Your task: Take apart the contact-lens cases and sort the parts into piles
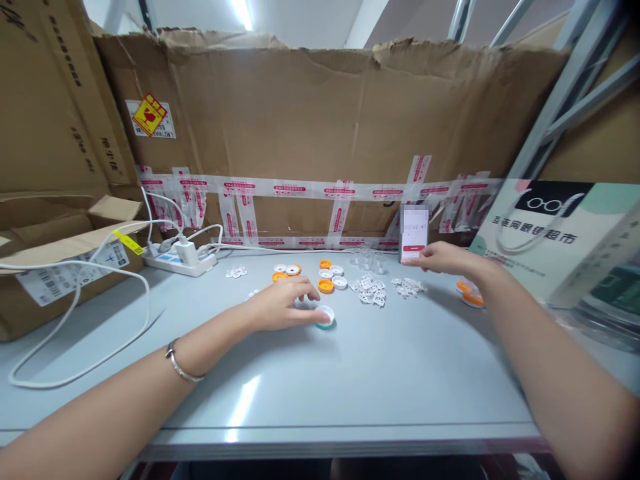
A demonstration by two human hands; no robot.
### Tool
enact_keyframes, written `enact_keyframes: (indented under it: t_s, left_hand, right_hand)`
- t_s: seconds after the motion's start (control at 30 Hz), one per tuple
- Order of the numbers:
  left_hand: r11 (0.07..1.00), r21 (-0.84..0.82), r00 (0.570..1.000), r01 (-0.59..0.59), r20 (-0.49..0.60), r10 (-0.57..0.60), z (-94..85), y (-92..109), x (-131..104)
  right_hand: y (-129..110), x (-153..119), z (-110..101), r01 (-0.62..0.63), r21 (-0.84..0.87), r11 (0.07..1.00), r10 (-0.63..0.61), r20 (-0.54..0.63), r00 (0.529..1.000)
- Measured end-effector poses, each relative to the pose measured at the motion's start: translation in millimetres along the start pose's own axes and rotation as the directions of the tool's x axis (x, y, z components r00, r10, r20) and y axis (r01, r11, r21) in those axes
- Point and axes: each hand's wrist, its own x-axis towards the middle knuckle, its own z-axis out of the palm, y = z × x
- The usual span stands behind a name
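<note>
My left hand [287, 303] is over the middle of the grey table [390, 373], fingers apart, its thumb at a small round white piece with a green rim [326, 317]. My right hand [440, 258] reaches to a phone [415, 233] leaning upright at the back, a fingertip at the lower part of its screen; its other fingers are curled. Orange rings [325, 286] and white rings [339, 283] lie beyond my left hand. To their right are white plastic parts [370, 291], a smaller pile of them [409, 287] and clear pieces [367, 259].
A power strip [187, 265] with white cables [147, 313] stands at the back left beside an open carton [60, 267]. Orange pieces [471, 296] lie under my right forearm. A paper bag [535, 240] and a clear container [613, 300] stand at the right. Cardboard [310, 120] walls the back.
</note>
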Motion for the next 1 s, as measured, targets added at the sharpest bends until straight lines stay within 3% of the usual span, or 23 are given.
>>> enact_keyframes:
  t_s: [0.07,0.13,0.23,0.33,0.53,0.8,0.9,1.0]
  left_hand:
    - [0.998,-0.038,0.998,0.043,0.046,-0.041,2.4,0,-1]
    - [0.997,-0.045,0.997,0.058,0.056,-0.055,6.1,0,-1]
    - [0.996,-0.048,0.997,0.072,0.037,-0.070,12.9,0,1]
    - [0.996,-0.059,0.997,0.072,0.016,-0.071,19.7,-3,4]
    - [0.989,-0.124,0.997,0.075,0.001,-0.076,27.2,-6,7]
    - [0.982,-0.187,0.997,0.025,0.071,-0.012,21.1,1,5]
    - [0.980,-0.196,0.996,0.023,0.085,-0.006,19.1,2,5]
    - [0.979,-0.204,0.996,0.022,0.090,-0.004,17.5,2,5]
  right_hand:
    - [-27,-9,4,0.030,0.107,0.994,-0.023,-0.073,0.997]
    - [-60,-22,18,0.197,0.238,0.951,-0.179,-0.093,0.979]
    - [-104,-43,49,0.395,0.394,0.830,-0.443,0.036,0.896]
    - [-125,-57,73,0.461,0.387,0.799,-0.547,0.146,0.825]
    - [-120,-55,78,0.490,0.457,0.742,-0.619,0.187,0.763]
    - [-116,-54,74,0.511,0.570,0.643,-0.715,0.208,0.668]
    - [-115,-54,69,0.489,0.594,0.639,-0.717,0.230,0.658]
    - [-112,-53,59,0.468,0.598,0.651,-0.686,0.200,0.700]
